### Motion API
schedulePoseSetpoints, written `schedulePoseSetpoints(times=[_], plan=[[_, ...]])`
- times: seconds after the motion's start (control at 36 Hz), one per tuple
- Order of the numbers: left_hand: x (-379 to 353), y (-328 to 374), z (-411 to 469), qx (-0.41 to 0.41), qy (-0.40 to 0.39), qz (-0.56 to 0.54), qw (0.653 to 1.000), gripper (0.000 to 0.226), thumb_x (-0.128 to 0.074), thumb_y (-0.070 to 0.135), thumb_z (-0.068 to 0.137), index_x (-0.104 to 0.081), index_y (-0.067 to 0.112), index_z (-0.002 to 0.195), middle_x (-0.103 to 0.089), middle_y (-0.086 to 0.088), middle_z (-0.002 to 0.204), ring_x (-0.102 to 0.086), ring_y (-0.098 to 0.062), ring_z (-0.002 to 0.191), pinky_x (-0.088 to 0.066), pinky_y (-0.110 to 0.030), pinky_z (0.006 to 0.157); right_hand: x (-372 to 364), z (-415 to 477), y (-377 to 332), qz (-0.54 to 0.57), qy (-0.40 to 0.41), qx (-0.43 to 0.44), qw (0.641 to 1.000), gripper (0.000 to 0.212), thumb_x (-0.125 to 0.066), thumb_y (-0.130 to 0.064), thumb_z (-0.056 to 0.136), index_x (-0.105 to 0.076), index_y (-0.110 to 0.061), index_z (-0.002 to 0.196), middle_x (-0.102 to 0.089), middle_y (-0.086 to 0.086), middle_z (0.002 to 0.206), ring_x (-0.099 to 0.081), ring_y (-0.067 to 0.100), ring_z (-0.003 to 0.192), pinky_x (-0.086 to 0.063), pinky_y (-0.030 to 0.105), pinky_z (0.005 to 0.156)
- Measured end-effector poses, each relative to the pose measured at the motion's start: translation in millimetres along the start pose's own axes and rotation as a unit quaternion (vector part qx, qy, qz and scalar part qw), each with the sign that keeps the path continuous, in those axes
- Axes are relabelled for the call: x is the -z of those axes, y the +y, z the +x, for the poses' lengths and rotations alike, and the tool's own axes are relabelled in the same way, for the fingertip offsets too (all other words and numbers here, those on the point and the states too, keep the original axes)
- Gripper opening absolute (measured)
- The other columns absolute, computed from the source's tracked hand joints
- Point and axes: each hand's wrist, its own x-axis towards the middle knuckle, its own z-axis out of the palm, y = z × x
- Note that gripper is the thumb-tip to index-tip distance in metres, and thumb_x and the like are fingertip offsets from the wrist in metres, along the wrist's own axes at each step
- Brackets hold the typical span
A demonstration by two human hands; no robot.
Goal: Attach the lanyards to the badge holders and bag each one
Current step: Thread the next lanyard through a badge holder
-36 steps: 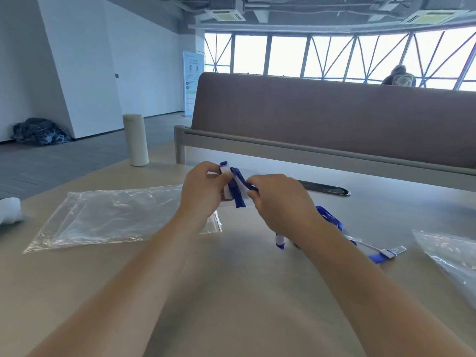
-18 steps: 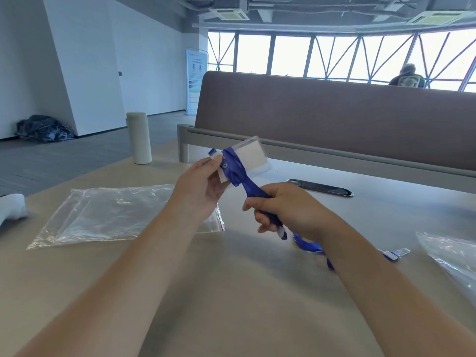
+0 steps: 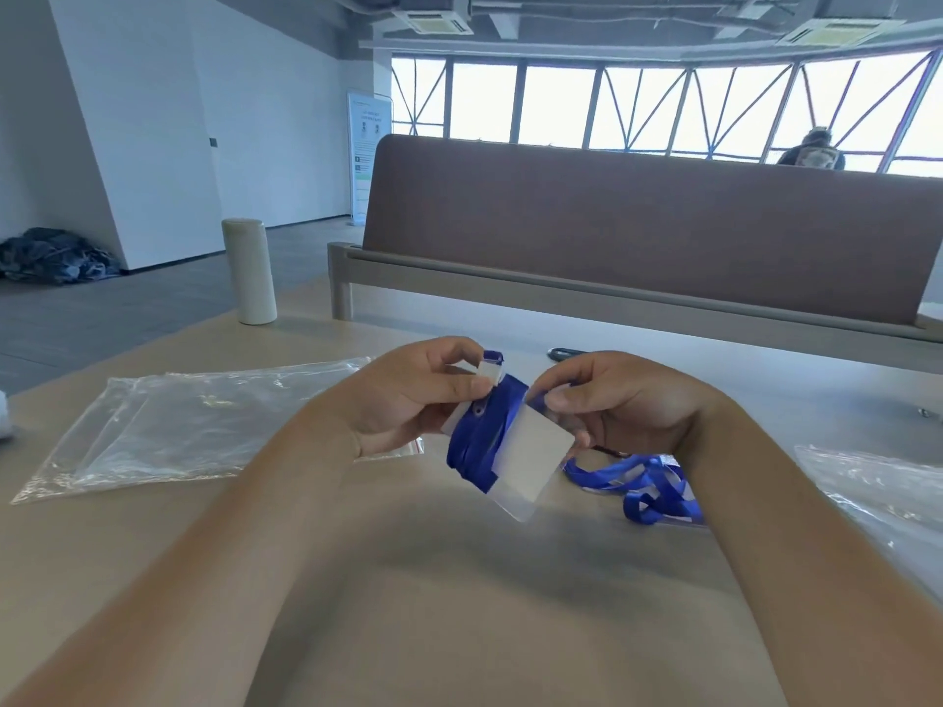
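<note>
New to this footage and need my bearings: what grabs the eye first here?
Centre frame, a clear badge holder with a blue lanyard wound round it: the left hand pinches the clip, the right hand grips the holder's edge. A clear plastic bag lies flat at left; loose lanyards sit heaped at right.

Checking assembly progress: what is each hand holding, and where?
The left hand pinches the white lanyard clip atop the badge holder; the right hand grips that holder's right edge. The blue lanyard is wrapped around it.

Surface: beige table (image 3: pixel 459 630).
Left: clear zip bags (image 3: pixel 194 426), flat (stacked, count unclear).
Far left: white cylinder (image 3: pixel 250 270), upright.
Right: blue lanyards (image 3: pixel 648 487), another clear bag (image 3: pixel 877 487).
</note>
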Motion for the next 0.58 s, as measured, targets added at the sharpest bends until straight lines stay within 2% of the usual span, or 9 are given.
schedulePoseSetpoints(times=[0.06,0.11,0.17,0.22,0.31,0.39,0.44,0.53,0.58], plan=[[-2.9,0.2,0.8,0.015,0.004,0.038,0.999,0.031,-0.068,0.013,0.078,-0.057,0.009,0.107,-0.07,-0.007,0.084,-0.067,-0.021,0.079,-0.057,-0.034,0.075,-5.7,0.6,-3.6,-0.049,0.049,-0.009,0.998,0.013,-0.061,-0.008,0.092,-0.069,0.001,0.097,-0.062,0.01,0.065,-0.056,0.018,0.057,-0.054,0.027,0.06],[-4.1,0.5,2.1,0.027,0.013,0.078,0.996,0.023,-0.065,0.009,0.087,-0.058,0.008,0.109,-0.071,-0.008,0.088,-0.067,-0.021,0.081,-0.058,-0.036,0.078,-10.5,4.3,-4.8,-0.121,0.1,-0.021,0.987,0.02,-0.059,-0.014,0.095,-0.067,0.003,0.101,-0.068,0.011,0.075,-0.06,0.021,0.067,-0.056,0.028,0.067],[-4.8,0.1,2.9,0.032,0.023,0.118,0.992,0.011,-0.062,0.006,0.093,-0.06,0.01,0.104,-0.072,-0.006,0.088,-0.068,-0.015,0.074,-0.059,-0.029,0.068,-14.7,9.4,-4.5,-0.221,0.168,-0.024,0.96,0.023,-0.061,-0.02,0.095,-0.07,0.001,0.098,-0.071,0.01,0.078,-0.063,0.016,0.068,-0.055,0.023,0.065],[-6.5,-0.7,3.1,0.026,0.028,0.162,0.986,0.007,-0.063,0.008,0.094,-0.059,0.013,0.097,-0.072,-0.006,0.09,-0.066,-0.01,0.067,-0.053,-0.022,0.059,-18.6,14.8,-5.0,-0.308,0.22,-0.025,0.925,0.022,-0.064,-0.027,0.093,-0.073,-0.006,0.091,-0.072,0.007,0.082,-0.065,0.012,0.068,-0.054,0.019,0.061],[-9.0,-3.5,3.6,0.006,0.053,0.227,0.972,0.01,-0.066,0.011,0.093,-0.058,0.015,0.089,-0.073,0.002,0.08,-0.063,-0.005,0.058,-0.048,-0.016,0.052,-23.7,22.5,-7.5,-0.367,0.256,-0.017,0.894,0.021,-0.064,-0.029,0.093,-0.072,-0.01,0.087,-0.072,0.002,0.079,-0.068,0.014,0.072,-0.059,0.028,0.072],[-6.5,-7.8,7.5,-0.01,0.087,0.278,0.956,0.009,-0.07,0.018,0.091,-0.061,0.018,0.09,-0.076,-0.005,0.09,-0.07,-0.014,0.069,-0.056,-0.027,0.06,-30.5,28.1,-11.7,-0.404,0.298,-0.001,0.865,0.024,-0.064,-0.028,0.092,-0.072,-0.008,0.083,-0.072,0.006,0.078,-0.069,0.024,0.077,-0.056,0.035,0.077],[-4.5,-8.2,8.8,-0.015,0.114,0.297,0.948,0.01,-0.071,0.022,0.09,-0.064,0.018,0.095,-0.076,-0.006,0.092,-0.073,-0.021,0.076,-0.061,-0.034,0.069,-34.7,31.3,-13.5,-0.433,0.321,0.019,0.842,0.028,-0.062,-0.03,0.093,-0.069,-0.008,0.078,-0.071,0.007,0.076,-0.065,0.027,0.075,-0.052,0.034,0.07],[-4.8,-7.3,9.7,-0.023,0.142,0.272,0.952,0.015,-0.07,0.019,0.09,-0.062,0.012,0.101,-0.076,-0.007,0.089,-0.072,-0.018,0.068,-0.059,-0.03,0.064,-38.2,34.5,-15.1,-0.483,0.345,0.032,0.804,0.03,-0.058,-0.032,0.096,-0.059,-0.018,0.07,-0.062,0.003,0.074,-0.052,0.017,0.066,-0.038,0.024,0.056],[-4.8,-6.6,10.0,-0.028,0.159,0.249,0.955,0.016,-0.07,0.017,0.091,-0.061,0.009,0.101,-0.075,-0.009,0.087,-0.071,-0.018,0.066,-0.058,-0.032,0.063,-40.5,34.8,-16.6,-0.489,0.353,0.042,0.797,0.034,-0.056,-0.032,0.098,-0.052,-0.023,0.065,-0.058,-0.001,0.07,-0.049,0.012,0.063,-0.033,0.022,0.054]])
